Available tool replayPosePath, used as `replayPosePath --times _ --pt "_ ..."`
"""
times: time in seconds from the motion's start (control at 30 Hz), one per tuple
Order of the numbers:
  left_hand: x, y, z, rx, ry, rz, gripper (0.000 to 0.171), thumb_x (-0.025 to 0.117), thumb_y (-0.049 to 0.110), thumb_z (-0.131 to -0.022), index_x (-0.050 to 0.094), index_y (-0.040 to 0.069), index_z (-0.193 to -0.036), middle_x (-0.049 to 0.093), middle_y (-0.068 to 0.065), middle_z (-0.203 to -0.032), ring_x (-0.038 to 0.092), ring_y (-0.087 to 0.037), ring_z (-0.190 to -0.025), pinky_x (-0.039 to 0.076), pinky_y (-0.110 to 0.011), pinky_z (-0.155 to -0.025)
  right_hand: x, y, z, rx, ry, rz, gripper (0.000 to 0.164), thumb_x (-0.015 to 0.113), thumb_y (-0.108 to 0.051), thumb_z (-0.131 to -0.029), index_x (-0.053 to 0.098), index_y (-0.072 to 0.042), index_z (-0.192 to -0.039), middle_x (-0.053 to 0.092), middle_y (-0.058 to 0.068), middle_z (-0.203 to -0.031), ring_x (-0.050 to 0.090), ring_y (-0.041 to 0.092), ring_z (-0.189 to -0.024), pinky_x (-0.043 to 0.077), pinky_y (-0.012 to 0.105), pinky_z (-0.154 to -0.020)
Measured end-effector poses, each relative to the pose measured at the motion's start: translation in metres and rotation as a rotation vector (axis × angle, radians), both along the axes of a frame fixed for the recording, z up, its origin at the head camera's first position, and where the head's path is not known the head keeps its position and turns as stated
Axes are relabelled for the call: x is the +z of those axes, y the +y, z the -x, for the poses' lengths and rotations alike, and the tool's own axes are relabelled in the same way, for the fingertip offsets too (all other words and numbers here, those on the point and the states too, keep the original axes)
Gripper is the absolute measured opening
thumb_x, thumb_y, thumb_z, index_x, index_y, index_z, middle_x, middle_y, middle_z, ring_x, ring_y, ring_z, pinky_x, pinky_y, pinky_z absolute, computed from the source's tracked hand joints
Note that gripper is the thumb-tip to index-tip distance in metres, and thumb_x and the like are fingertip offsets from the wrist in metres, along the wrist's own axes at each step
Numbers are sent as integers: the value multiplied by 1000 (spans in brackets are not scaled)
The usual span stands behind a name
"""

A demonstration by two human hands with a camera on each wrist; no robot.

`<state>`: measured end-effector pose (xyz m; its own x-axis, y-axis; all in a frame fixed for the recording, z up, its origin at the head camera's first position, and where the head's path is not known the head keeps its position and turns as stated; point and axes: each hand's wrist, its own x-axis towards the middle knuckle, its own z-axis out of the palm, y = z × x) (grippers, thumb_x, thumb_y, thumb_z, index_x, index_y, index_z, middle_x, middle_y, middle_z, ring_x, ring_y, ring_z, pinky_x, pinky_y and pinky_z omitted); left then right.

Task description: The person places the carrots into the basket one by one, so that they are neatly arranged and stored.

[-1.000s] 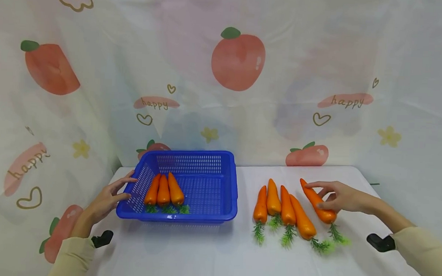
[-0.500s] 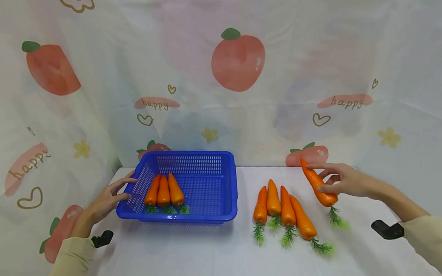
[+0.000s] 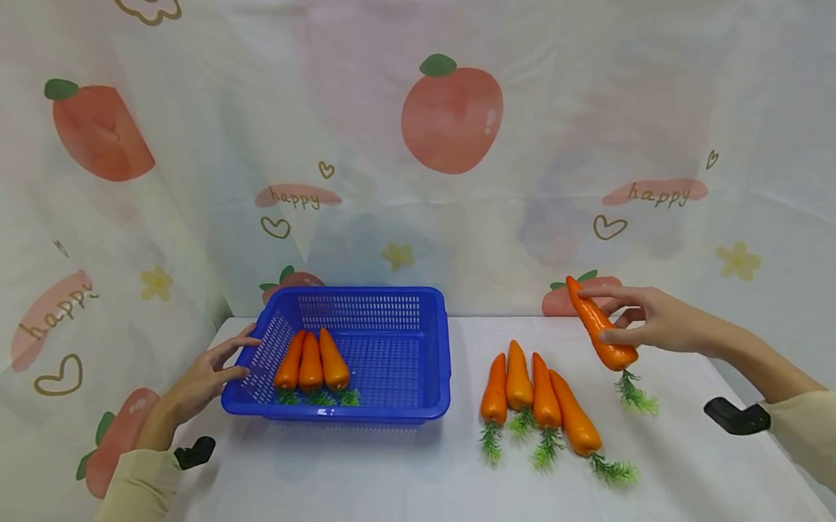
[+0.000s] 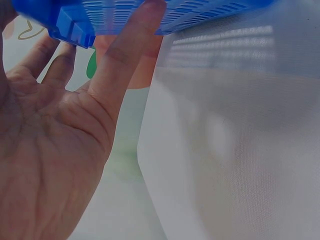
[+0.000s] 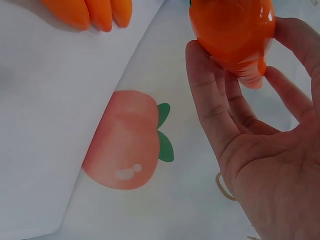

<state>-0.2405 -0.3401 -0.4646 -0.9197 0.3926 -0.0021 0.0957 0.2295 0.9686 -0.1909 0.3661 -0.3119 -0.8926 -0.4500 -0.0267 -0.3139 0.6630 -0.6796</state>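
Observation:
My right hand [image 3: 654,319] pinches an orange carrot [image 3: 598,329] between thumb and fingers, held tilted in the air above the table with its green top hanging down. The right wrist view has the same carrot [image 5: 232,30] between the fingertips, its far end partly hidden. At the left, my left hand [image 3: 199,382] touches the outer left side of a blue basket [image 3: 385,412] with fairly straight fingers. From the left wrist, its thumb [image 4: 122,55] lies against the slotted basket wall. Three carrots [image 3: 311,365] lie side by side inside the basket, at its left.
Several more carrots [image 3: 545,396] with green tops lie in a row on the white table [image 3: 410,483], right of the basket. A patterned cloth [image 3: 367,121] hangs behind the table and along the left side.
My right hand has raised the carrot off the table, upward in the head view, away from the row. The left hand and basket have stayed in place.

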Motion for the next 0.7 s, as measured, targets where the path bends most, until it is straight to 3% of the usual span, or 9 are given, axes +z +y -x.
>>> replayPosePath --times 0.43,0.7 --pt "0 1 -1 1 9 20 54 60 13 -102 42 3 -151 1 -6 -174 7 -55 -151 58 -47 -93 14 -17 9 7 -10 -24 67 75 -20 -95 45 -15 -154 65 13 -123 68 23 -92 61 37 -70" --pt "0 -1 0 -1 19 22 52 59 12 -102 43 4 -151 3 -4 -174 10 -54 -151 57 -52 -94 23 -40 26 52 -23 -33 68 76 -23 -95 46 -17 -155 65 14 -124 69 26 -92 61 37 -71"
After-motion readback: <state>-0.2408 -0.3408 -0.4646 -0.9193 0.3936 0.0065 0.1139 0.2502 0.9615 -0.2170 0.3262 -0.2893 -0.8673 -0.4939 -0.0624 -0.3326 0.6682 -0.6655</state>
